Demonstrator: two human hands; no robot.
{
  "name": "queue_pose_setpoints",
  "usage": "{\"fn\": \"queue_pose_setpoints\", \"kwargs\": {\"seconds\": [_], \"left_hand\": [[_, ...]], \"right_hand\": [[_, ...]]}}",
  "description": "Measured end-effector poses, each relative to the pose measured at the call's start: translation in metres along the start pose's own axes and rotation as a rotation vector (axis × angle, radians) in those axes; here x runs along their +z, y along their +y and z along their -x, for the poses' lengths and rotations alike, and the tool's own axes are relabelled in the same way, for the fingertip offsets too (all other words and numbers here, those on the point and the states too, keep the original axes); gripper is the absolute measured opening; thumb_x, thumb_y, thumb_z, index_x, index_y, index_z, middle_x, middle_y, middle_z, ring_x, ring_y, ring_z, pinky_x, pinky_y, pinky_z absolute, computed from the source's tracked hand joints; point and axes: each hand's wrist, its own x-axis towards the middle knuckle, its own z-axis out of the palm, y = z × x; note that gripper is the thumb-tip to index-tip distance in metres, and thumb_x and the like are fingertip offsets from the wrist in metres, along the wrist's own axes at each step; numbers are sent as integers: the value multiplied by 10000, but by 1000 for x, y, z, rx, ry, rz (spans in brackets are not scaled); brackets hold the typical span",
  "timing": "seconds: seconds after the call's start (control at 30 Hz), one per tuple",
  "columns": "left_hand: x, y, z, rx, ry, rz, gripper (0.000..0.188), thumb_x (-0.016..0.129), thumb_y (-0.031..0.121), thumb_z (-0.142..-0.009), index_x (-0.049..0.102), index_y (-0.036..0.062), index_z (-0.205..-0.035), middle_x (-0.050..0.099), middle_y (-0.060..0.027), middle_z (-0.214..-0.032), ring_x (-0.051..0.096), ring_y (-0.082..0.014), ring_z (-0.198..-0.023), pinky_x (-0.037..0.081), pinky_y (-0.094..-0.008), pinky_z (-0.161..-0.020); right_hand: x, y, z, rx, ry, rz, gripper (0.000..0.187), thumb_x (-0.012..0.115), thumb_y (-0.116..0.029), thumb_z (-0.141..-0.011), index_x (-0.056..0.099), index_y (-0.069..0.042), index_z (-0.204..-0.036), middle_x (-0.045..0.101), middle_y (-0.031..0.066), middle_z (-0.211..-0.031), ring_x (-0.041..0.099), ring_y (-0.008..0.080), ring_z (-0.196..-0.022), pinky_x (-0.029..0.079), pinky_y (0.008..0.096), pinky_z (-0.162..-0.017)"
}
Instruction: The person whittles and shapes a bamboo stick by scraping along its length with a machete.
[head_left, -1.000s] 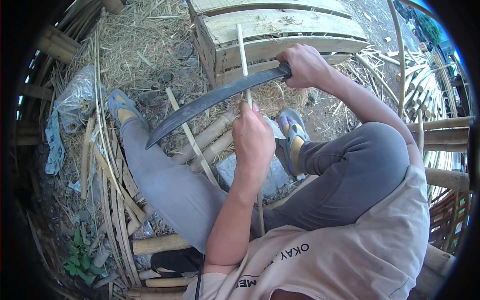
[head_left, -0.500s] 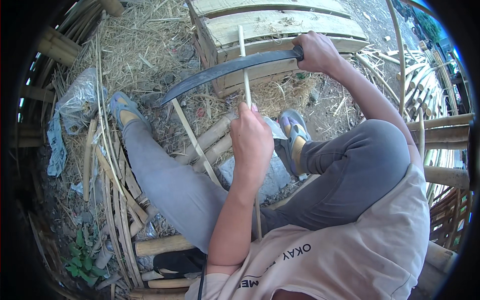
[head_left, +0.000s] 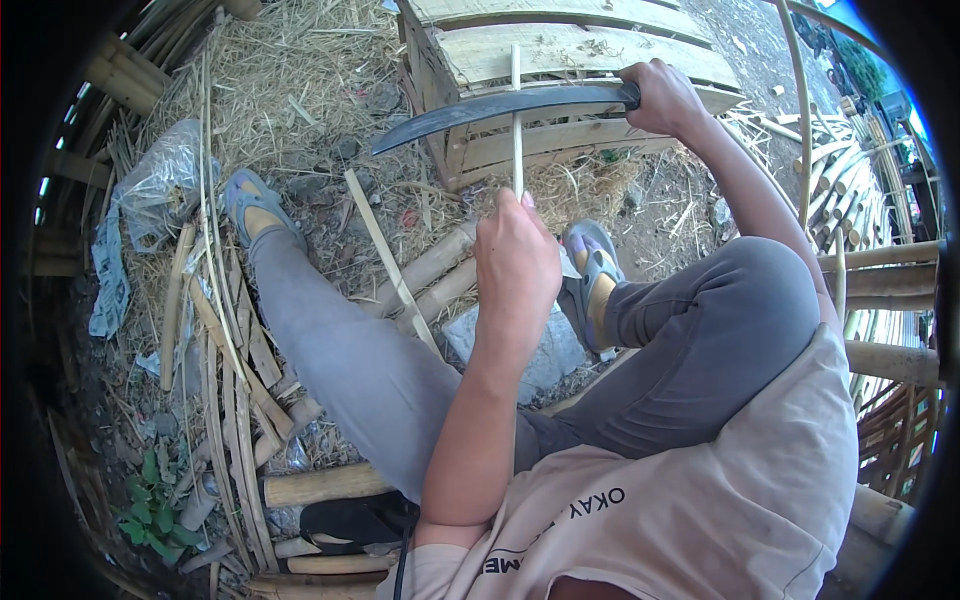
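My left hand (head_left: 516,268) is closed around a thin pale bamboo strip (head_left: 517,155), which stands up away from me past the knuckles. In my right hand (head_left: 668,98) is the handle of a long, curved, dark machete (head_left: 460,117). Its blade points left and crosses the strip above my left fist, resting against or very close to it. The blade's tip reaches out over the straw-littered ground. Behind the blade is a slatted wooden crate (head_left: 580,50). Another flat bamboo strip (head_left: 385,240) leans by my left leg.
Cut bamboo poles (head_left: 430,260) and a grey block (head_left: 540,350) lie between my feet. Long bamboo strips (head_left: 225,420) and a clear plastic bag (head_left: 165,170) are at the left. A pile of bamboo pieces (head_left: 845,165) and a bamboo rail (head_left: 885,275) stand right.
Both hands, with the machete and the strip, appear shifted slightly to the right. The blade's tip has moved away from the leaning strip's top end. Both grips stay the same.
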Motion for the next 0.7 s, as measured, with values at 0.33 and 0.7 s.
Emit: {"fn": "queue_pose_setpoints", "kwargs": {"seconds": [0.33, 0.7], "left_hand": [[14, -8, 3, 11, 39, -40, 275, 433, 149, -1031, 564, -79, -950, 616, -309, -708, 636, -502, -746, 455, -570, -677], [-1, 4, 10, 58, 29, -75, 270, 425, 133, -1032, 555, -94, -963, 607, -281, -672, 631, -481, -690, 437, -546, -630]], "right_hand": [[-20, -70, 7, -120, -271, -89, 224, 669, -91, -616, 716, -4, -817, 689, 205, -736, 690, 376, -720, 563, 445, -715], [-22, -10, -10, 75, -99, 15, 184, 726, -134, -640, 718, -21, -786, 700, 199, -734, 698, 365, -707, 567, 427, -718]]}}
